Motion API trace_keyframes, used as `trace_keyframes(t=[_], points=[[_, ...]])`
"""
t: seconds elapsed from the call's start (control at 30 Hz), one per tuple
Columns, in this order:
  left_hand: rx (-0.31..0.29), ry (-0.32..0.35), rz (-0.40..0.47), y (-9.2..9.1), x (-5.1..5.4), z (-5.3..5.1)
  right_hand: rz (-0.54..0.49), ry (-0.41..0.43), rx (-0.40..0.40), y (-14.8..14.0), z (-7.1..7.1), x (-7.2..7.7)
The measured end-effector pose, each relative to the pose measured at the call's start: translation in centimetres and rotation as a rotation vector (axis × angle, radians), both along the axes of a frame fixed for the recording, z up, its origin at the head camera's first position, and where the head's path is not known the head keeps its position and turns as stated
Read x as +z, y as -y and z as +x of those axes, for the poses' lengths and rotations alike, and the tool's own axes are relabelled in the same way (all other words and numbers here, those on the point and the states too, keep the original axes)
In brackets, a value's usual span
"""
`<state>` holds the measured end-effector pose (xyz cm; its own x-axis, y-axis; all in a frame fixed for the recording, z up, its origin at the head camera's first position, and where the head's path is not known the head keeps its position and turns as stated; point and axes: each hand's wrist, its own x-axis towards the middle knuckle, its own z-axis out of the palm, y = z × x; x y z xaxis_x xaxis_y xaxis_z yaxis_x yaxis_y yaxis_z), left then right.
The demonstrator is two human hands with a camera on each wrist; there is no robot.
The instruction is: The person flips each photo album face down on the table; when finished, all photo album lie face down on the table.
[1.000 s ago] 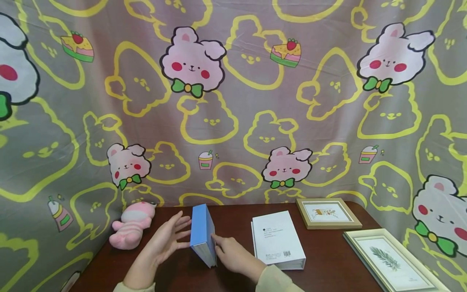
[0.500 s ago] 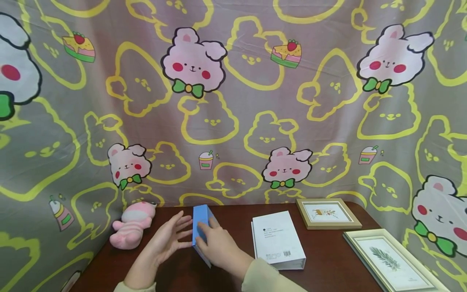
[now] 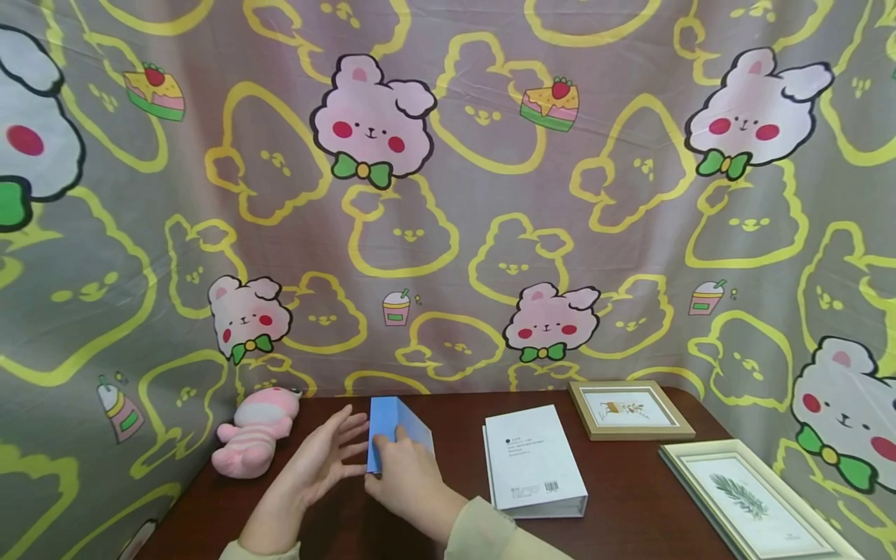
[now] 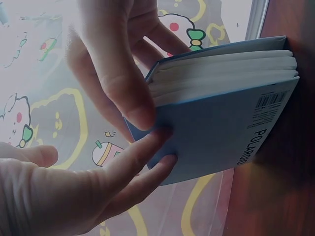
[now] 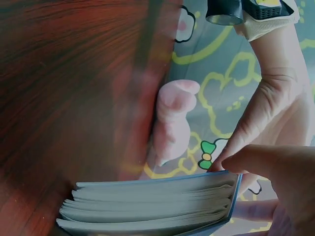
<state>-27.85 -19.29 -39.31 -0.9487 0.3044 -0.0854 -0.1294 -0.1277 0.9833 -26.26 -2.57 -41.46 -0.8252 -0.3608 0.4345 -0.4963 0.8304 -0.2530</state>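
Note:
A blue photo album point(image 3: 381, 420), printed POLAROID in the left wrist view, stands on end on the dark table with its pages slightly fanned. My right hand point(image 3: 413, 482) grips it across the spine from above, thumb on one cover and fingers over the other. Straight fingers of my left hand point(image 3: 315, 459) touch the album's left cover, palm facing it. In the right wrist view, the album's white page edges point(image 5: 147, 204) show, and the right thumb point(image 5: 251, 160) lies at its upper corner. Part of the album is hidden behind the right hand.
A thick white book point(image 3: 535, 459) lies right of the album. Two picture frames, one wooden point(image 3: 630, 410) and one cream point(image 3: 756, 498), lie farther right. A pink plush toy point(image 3: 255, 435) rests at the table's left. A patterned curtain point(image 3: 483, 233) hangs behind.
My right hand has moved from the album's right side to a grip over its spine. The album has turned, showing more of its right cover. The left hand has stayed in place.

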Motion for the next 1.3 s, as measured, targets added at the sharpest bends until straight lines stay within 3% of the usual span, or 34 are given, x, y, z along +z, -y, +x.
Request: trace_keyframes(t=[0.63, 0.93, 1.3], points=[[-0.02, -0.016, 0.033, -0.4, 0.6, 0.2, -0.028, -0.047, -0.027, -0.2, 0.4, 0.2], [-0.015, -0.022, 0.061, -0.6, 0.8, 0.2, -0.109, -0.035, -0.022, -0.6, 0.2, 0.7], [-0.121, 0.03, 0.092, -0.7, -0.5, -0.4, -0.159, 0.035, -0.008, -1.4, 0.1, 0.6]])
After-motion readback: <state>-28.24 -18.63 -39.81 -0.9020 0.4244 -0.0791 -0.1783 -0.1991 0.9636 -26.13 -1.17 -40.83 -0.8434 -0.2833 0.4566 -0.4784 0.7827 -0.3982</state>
